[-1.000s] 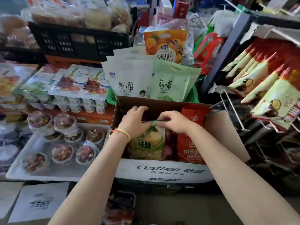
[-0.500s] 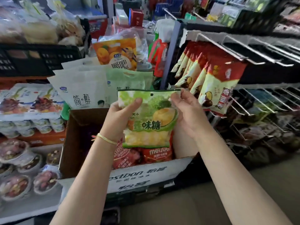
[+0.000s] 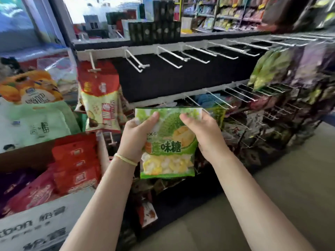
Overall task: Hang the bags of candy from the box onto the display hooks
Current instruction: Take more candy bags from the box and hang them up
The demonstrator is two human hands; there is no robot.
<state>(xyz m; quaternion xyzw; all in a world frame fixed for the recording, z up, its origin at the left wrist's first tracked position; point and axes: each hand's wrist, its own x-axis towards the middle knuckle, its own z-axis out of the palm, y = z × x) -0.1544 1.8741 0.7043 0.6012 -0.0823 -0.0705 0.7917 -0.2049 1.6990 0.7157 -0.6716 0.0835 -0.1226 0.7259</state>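
Observation:
A green bag of durian candy [image 3: 167, 156] is held upright in front of the display rack. My left hand [image 3: 137, 134] grips its left edge, thumb over the front near the top. My right hand [image 3: 203, 131] grips the right edge the same way. The cardboard box [image 3: 36, 220] stands at the lower left with several red candy bags [image 3: 76, 160] inside. White wire display hooks [image 3: 170, 55] stick out bare along the rack's upper rail, above and behind the bag. A lower row of hooks [image 3: 241, 93] runs just behind the bag's top.
Red and yellow bags [image 3: 99, 98] hang on the leftmost hook. Green bags [image 3: 264, 69] and dark packets hang at the right end of the rack. Pale green and orange pouches [image 3: 34, 116] stand behind the box. Beige floor lies at lower right.
Both hands lifted the green bag out of the box and carried it right, in front of the rack. My view swung right and up toward the hooks.

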